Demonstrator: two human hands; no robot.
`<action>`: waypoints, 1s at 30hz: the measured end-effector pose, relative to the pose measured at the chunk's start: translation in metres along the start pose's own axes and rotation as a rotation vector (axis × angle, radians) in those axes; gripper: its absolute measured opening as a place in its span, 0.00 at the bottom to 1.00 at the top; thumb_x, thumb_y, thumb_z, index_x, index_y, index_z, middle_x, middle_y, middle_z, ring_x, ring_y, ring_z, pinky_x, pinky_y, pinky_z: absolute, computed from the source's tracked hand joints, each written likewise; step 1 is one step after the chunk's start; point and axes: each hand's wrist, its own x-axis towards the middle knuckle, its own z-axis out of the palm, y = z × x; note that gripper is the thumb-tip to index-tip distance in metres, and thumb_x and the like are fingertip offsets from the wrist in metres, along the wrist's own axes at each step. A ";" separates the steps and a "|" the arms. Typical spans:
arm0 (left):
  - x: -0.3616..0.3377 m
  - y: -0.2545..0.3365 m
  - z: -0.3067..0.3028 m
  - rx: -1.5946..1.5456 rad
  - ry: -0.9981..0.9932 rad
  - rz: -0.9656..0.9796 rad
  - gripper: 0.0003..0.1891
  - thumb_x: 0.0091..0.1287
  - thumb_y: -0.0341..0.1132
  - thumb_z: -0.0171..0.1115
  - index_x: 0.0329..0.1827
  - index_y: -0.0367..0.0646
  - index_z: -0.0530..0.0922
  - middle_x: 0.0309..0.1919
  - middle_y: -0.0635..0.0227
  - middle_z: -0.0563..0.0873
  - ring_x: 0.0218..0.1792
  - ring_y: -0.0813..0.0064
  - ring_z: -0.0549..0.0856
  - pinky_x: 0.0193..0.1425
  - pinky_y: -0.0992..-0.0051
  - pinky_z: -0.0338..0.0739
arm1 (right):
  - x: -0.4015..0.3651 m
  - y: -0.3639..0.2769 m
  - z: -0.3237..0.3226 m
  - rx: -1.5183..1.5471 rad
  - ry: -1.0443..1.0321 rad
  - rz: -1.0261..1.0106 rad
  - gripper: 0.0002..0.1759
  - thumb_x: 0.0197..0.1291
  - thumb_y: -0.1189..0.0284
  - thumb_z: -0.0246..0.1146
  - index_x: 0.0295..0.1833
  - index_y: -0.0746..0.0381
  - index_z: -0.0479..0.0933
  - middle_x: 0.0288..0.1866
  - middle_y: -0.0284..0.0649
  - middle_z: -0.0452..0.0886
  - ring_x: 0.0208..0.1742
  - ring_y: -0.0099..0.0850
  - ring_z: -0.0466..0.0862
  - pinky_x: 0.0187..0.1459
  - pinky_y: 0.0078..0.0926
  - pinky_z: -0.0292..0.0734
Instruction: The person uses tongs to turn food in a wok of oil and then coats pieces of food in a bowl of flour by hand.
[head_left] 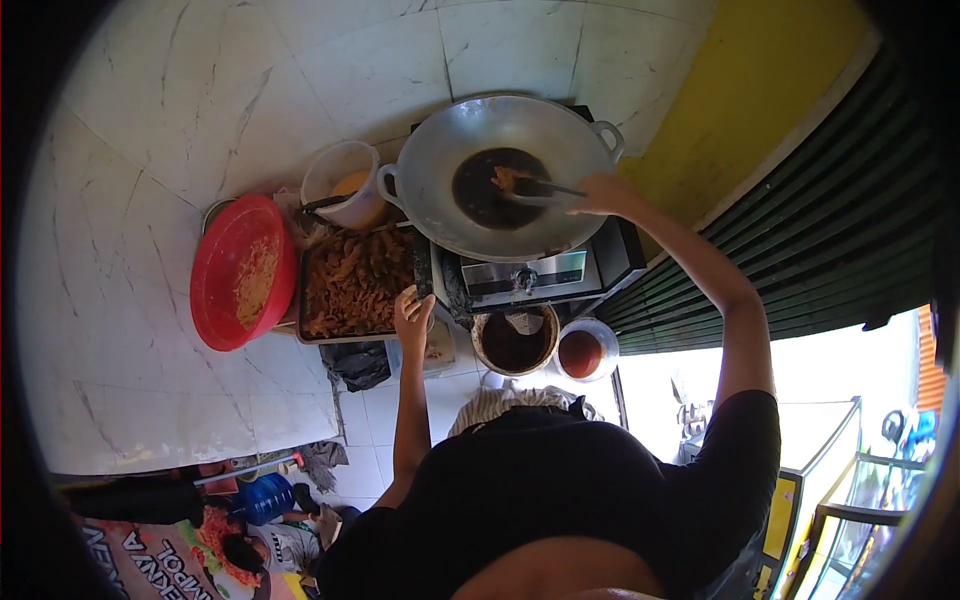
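My right hand (pixel 603 194) is closed round the handles of metal tongs (pixel 548 190) reaching over a large metal wok (pixel 440 135). At their tips is a browned, fried-looking piece of food (pixel 506 179), above or in the dark oil (pixel 490 207). Whether the tips grip it is hard to see. My left hand (pixel 410 318) rests by the dark counter edge beside the stove, fingers partly bent and apart. Near it lies a tray (pixel 350 338) heaped with fried brown pieces (pixel 358 275).
The wok sits on a stove (pixel 540 275). Left are a red basin (pixel 215 280) with pale crumbs and a white bucket (pixel 343 165). Below the stove stand a pot of dark liquid (pixel 515 345) and a bucket of reddish liquid (pixel 583 355). Another person (pixel 280 550) is at lower left.
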 end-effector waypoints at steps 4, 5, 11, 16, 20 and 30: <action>0.003 -0.005 -0.001 0.020 -0.010 0.028 0.26 0.53 0.42 0.69 0.51 0.40 0.72 0.48 0.61 0.73 0.49 0.68 0.74 0.52 0.71 0.69 | 0.013 -0.012 0.022 -0.141 0.106 -0.042 0.22 0.41 0.54 0.62 0.38 0.60 0.80 0.30 0.48 0.80 0.36 0.44 0.81 0.39 0.38 0.75; 0.002 -0.007 -0.001 0.020 -0.002 0.034 0.26 0.53 0.43 0.69 0.52 0.40 0.71 0.48 0.61 0.73 0.48 0.69 0.74 0.52 0.71 0.69 | 0.018 -0.010 0.029 -0.141 0.106 -0.044 0.22 0.41 0.54 0.62 0.38 0.60 0.80 0.30 0.48 0.80 0.36 0.44 0.81 0.39 0.38 0.75; 0.001 -0.008 0.000 0.028 0.016 0.052 0.26 0.54 0.43 0.68 0.52 0.40 0.71 0.49 0.62 0.74 0.49 0.68 0.74 0.52 0.70 0.69 | 0.018 -0.008 0.027 -0.171 0.195 -0.174 0.23 0.41 0.55 0.62 0.42 0.57 0.79 0.36 0.45 0.81 0.41 0.42 0.80 0.43 0.38 0.74; 0.000 -0.007 0.002 0.019 0.028 0.058 0.25 0.54 0.42 0.68 0.51 0.40 0.72 0.50 0.62 0.74 0.49 0.68 0.74 0.53 0.70 0.69 | -0.007 -0.006 -0.004 -0.112 0.156 -0.028 0.22 0.38 0.56 0.64 0.40 0.57 0.80 0.36 0.45 0.80 0.41 0.42 0.80 0.43 0.37 0.74; 0.000 -0.007 0.001 0.039 0.041 0.050 0.25 0.54 0.40 0.68 0.52 0.39 0.71 0.49 0.63 0.74 0.48 0.70 0.75 0.53 0.73 0.69 | -0.014 0.010 -0.014 -0.053 0.156 -0.009 0.20 0.39 0.57 0.64 0.38 0.58 0.80 0.33 0.47 0.80 0.38 0.43 0.80 0.40 0.38 0.75; -0.002 -0.001 0.004 0.075 0.062 0.072 0.27 0.54 0.42 0.68 0.52 0.38 0.71 0.49 0.62 0.73 0.47 0.71 0.75 0.52 0.75 0.69 | -0.032 0.013 -0.027 -0.034 0.257 -0.036 0.20 0.42 0.59 0.63 0.41 0.57 0.79 0.30 0.48 0.80 0.36 0.44 0.80 0.39 0.39 0.75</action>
